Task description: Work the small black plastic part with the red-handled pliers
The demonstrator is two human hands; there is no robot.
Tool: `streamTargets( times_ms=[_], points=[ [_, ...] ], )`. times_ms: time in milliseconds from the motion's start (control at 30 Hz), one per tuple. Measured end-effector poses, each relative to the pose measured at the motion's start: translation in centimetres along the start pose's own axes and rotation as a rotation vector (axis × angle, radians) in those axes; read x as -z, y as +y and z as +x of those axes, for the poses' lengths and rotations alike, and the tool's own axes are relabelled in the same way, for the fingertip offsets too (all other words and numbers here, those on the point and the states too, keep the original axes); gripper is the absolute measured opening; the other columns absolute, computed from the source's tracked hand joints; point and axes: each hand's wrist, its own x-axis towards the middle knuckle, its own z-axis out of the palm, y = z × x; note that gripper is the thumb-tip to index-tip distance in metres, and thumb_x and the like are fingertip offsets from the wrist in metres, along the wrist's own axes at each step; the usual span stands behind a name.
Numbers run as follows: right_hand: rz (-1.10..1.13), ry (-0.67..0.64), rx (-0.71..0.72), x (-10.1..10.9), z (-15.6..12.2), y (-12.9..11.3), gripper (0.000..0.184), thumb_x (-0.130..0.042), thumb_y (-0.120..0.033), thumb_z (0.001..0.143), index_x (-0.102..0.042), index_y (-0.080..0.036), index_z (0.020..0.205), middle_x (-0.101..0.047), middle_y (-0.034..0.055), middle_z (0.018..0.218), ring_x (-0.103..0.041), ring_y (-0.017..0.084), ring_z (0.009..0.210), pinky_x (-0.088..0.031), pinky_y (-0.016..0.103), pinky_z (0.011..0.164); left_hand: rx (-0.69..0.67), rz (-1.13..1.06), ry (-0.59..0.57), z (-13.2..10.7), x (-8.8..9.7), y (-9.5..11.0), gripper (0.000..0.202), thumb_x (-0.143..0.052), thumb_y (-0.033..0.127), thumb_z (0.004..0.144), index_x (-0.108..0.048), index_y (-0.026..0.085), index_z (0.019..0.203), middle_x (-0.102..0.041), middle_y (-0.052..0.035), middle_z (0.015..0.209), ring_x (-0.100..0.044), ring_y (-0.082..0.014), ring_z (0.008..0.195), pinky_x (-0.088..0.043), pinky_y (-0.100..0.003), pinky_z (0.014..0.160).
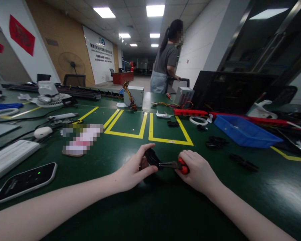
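My left hand [134, 167] grips a small black bundle [152, 157], perhaps a coiled cable, between thumb and fingers just over the green table. In my right hand [197, 169] is a pair of needle-nose pliers [171, 164] with red handles, my fingers wrapped around them. The jaws point left, and their tips meet the right side of the black bundle. Whether they pinch it I cannot tell. More black bundles [217, 142] lie to the right on the table, and one [243, 162] is closer to me.
A blue tray [248, 132] stands at the right. Metal power supply boxes [137, 95] with wires sit beyond yellow tape outlines [125, 135]. A phone-like device [26, 182], a white power strip [12, 159] and cables lie at left. A person [165, 60] stands behind the table.
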Motion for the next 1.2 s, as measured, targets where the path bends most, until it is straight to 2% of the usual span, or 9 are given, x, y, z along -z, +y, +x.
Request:
streamTargets(
  times_ms=[133,200,333,500,633,833,1000,1200],
  points=[
    [-0.057,0.002,0.051,0.1,0.1,-0.3,0.009,-0.06,-0.021,0.076,-0.052,-0.021,0.08,-0.061,0.0065,0.08,-0.055,0.021,0.071,-0.041,0.033,0.063,0.0,-0.003,-0.05,0.3,-0.2,-0.1,0.093,-0.076,0.032,0.079,-0.016,0.029,0.15,-0.058,-0.0015,0.094,-0.059,-0.0168,0.075,-0.048,-0.028,0.062],
    [-0.072,0.007,0.069,0.1,0.1,-0.5,0.009,-0.06,-0.021,0.075,-0.053,-0.02,0.081,-0.062,0.0068,0.081,-0.055,0.021,0.072,-0.041,0.033,0.064,0.007,0.053,-0.038,0.5,-0.3,-0.3,0.102,-0.082,0.033,0.072,-0.016,0.028,0.149,-0.058,-0.001,0.091,-0.059,-0.0171,0.073,-0.047,-0.026,0.058],
    [-0.082,-0.004,0.085,0.2,0.2,-0.6,0.011,-0.061,-0.021,0.075,-0.055,-0.02,0.084,-0.063,0.0079,0.084,-0.056,0.022,0.074,-0.042,0.033,0.065,0.023,0.175,-0.005,0.6,-0.5,-0.5,0.092,-0.082,0.04,0.07,-0.027,0.025,0.143,-0.06,-0.004,0.095,-0.06,-0.018,0.071,-0.045,-0.027,0.055],
    [-0.106,-0.019,0.104,0.2,0.2,-0.8,0.008,-0.06,-0.021,0.077,-0.056,-0.019,0.084,-0.063,0.0085,0.084,-0.056,0.022,0.074,-0.042,0.034,0.067,-0.013,0.326,0.031,0.4,-0.3,-0.2,0.082,-0.079,0.045,0.07,-0.035,0.024,0.136,-0.061,-0.0097,0.115,-0.064,-0.0265,0.093,-0.052,-0.036,0.071],
    [-0.121,-0.022,0.124,0.1,0.3,-0.7,0.01,-0.061,-0.022,0.077,-0.057,-0.018,0.086,-0.064,0.0089,0.085,-0.057,0.023,0.075,-0.044,0.035,0.068,-0.035,0.481,-0.004,0.8,0.1,0.0,0.082,-0.078,0.052,0.069,-0.038,0.022,0.134,-0.063,-0.0089,0.113,-0.066,-0.0284,0.092,-0.052,-0.038,0.071],
    [-0.09,-0.01,0.12,-0.1,0.1,-0.1,0.013,-0.062,-0.022,0.075,-0.056,-0.019,0.086,-0.064,0.0084,0.085,-0.058,0.022,0.073,-0.045,0.035,0.065,-0.231,0.804,-0.04,2.2,0.9,0.1,0.082,-0.07,0.065,0.072,-0.044,0.016,0.132,-0.064,-0.0111,0.118,-0.066,-0.0303,0.096,-0.047,-0.043,0.085],
    [-0.075,-0.007,0.054,-0.1,0.0,0.4,0.011,-0.062,-0.024,0.075,-0.054,-0.02,0.082,-0.062,0.0063,0.08,-0.058,0.021,0.071,-0.044,0.033,0.062,-0.34,0.893,-0.066,3.9,1.0,0.3,0.08,-0.059,0.072,0.077,-0.048,0.012,0.129,-0.065,-0.0115,0.116,-0.065,-0.0285,0.095,-0.045,-0.04,0.08],
    [-0.091,-0.03,0.041,-0.2,0.1,0.3,0.013,-0.064,-0.025,0.073,-0.055,-0.02,0.081,-0.062,0.0056,0.079,-0.057,0.021,0.07,-0.043,0.032,0.062,-0.34,0.931,-0.05,4.5,0.6,-0.4,0.084,-0.056,0.078,0.076,-0.05,0.012,0.127,-0.066,-0.0099,0.114,-0.066,-0.0254,0.087,-0.045,-0.038,0.077]
  ],
)
